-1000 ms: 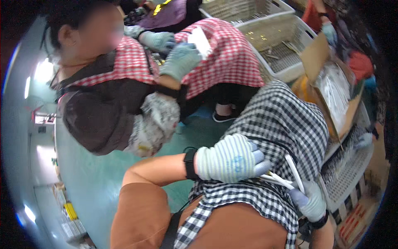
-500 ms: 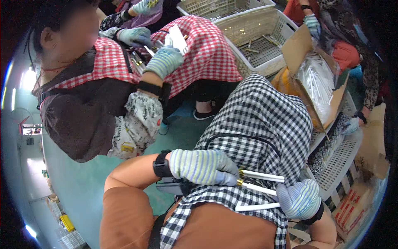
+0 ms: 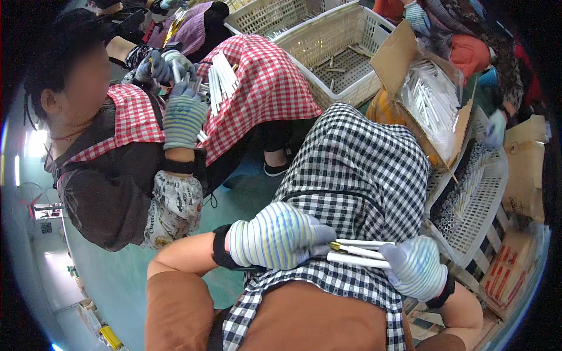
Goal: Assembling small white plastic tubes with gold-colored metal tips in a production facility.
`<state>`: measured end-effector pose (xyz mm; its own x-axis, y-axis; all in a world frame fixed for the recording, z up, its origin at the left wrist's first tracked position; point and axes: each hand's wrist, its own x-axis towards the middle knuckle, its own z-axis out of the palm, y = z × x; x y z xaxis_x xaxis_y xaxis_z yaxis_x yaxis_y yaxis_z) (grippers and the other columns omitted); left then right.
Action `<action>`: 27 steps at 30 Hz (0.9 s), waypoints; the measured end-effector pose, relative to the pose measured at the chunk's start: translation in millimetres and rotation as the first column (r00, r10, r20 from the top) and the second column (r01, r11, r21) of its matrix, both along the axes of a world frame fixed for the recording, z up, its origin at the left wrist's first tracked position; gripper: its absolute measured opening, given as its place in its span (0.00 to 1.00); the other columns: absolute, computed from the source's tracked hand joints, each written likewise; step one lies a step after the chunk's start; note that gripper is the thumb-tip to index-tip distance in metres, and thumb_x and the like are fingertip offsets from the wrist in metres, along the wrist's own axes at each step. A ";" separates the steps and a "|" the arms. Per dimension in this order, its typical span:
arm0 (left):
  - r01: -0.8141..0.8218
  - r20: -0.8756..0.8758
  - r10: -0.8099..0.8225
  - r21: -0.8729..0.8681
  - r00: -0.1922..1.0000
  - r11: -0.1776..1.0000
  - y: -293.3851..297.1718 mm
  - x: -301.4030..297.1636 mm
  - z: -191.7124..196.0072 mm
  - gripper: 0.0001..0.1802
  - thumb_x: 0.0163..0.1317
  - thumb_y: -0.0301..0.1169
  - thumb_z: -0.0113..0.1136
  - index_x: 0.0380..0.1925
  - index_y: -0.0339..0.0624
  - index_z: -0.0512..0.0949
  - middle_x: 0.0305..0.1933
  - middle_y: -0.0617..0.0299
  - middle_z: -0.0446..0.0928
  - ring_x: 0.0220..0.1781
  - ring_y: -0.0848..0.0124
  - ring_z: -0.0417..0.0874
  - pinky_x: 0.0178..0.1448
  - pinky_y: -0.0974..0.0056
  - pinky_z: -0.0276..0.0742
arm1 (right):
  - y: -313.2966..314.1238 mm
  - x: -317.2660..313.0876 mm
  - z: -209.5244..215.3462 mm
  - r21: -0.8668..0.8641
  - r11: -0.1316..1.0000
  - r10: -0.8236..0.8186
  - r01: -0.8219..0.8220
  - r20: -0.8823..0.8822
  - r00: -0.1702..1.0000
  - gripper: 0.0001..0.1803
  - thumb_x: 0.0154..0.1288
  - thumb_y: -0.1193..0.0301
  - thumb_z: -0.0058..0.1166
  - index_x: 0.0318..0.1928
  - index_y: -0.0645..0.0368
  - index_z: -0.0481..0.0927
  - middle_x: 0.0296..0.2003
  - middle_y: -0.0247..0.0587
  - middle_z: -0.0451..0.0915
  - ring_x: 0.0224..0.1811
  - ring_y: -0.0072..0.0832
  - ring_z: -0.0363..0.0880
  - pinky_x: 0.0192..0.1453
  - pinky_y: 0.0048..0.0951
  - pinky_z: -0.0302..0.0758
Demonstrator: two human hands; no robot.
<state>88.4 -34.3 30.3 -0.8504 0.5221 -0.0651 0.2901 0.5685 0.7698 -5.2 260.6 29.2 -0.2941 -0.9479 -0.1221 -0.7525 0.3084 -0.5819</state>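
Note:
Over my lap, covered by a black-and-white checked apron (image 3: 345, 158), my two hands face each other in striped knit gloves. My left hand (image 3: 281, 237) is closed, its fingertips pinching the brass-coloured end (image 3: 338, 246) of a white tube. From the other side, my right hand (image 3: 417, 269) grips several slim white tubes. One loose-ended white tube (image 3: 358, 260) lies nearest my body in that grip, and another white tube (image 3: 366, 242) lies along the far side. The gloves cover the tubes' right ends and part of the brass end.
At left a co-worker in a red checked apron (image 3: 266, 76) handles tubes, with white tubes (image 3: 221, 82) on the lap. Beyond stand white plastic crates (image 3: 345, 96). At right are a cardboard box (image 3: 404, 52) of white tubes, a crate (image 3: 477, 216) of metal tubes, and another person's gloved hand (image 3: 496, 128).
My right hand has brought its white tube, which was angled near my body, up alongside the others. Both hands are closer together. The co-worker's hands have drawn back from the lap.

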 end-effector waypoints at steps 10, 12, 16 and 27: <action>-0.654 0.472 0.456 0.483 0.754 0.583 -38.0 -3.5 -12.6 0.18 0.65 0.38 0.57 0.50 0.40 0.75 0.39 0.70 0.73 0.41 0.81 0.71 0.49 0.73 0.68 | -34.0 -30.4 -59.8 -0.324 0.920 -0.314 0.221 -0.270 0.910 0.20 0.53 0.76 0.55 0.50 0.60 0.74 0.22 0.46 0.71 0.23 0.48 0.71 0.28 0.47 0.66; -0.730 0.586 0.440 0.488 0.681 0.479 -48.3 2.7 -23.6 0.18 0.64 0.39 0.59 0.48 0.41 0.75 0.37 0.71 0.73 0.41 0.81 0.72 0.50 0.72 0.68 | -47.4 -31.8 -69.3 -0.307 0.929 -0.291 0.206 -0.266 0.919 0.21 0.57 0.74 0.53 0.53 0.61 0.74 0.25 0.46 0.72 0.26 0.46 0.71 0.30 0.45 0.67; -0.746 0.578 0.491 0.607 0.651 0.274 -56.7 6.0 -44.7 0.18 0.63 0.43 0.61 0.44 0.41 0.76 0.41 0.66 0.76 0.44 0.76 0.74 0.53 0.67 0.70 | -61.5 -34.0 -58.6 -0.285 0.935 -0.297 0.212 -0.302 0.906 0.20 0.59 0.71 0.49 0.53 0.62 0.75 0.37 0.48 0.75 0.40 0.45 0.72 0.45 0.43 0.68; 0.044 -0.250 0.164 0.661 0.954 0.749 48.5 -98.9 -14.2 0.17 0.58 0.39 0.62 0.44 0.43 0.82 0.63 0.41 0.64 0.66 0.47 0.65 0.70 0.47 0.55 | -59.7 -29.2 -34.0 -0.219 0.640 -0.430 0.736 0.692 0.580 0.33 0.65 0.52 0.54 0.57 0.69 0.71 0.51 0.52 0.77 0.53 0.41 0.77 0.56 0.37 0.73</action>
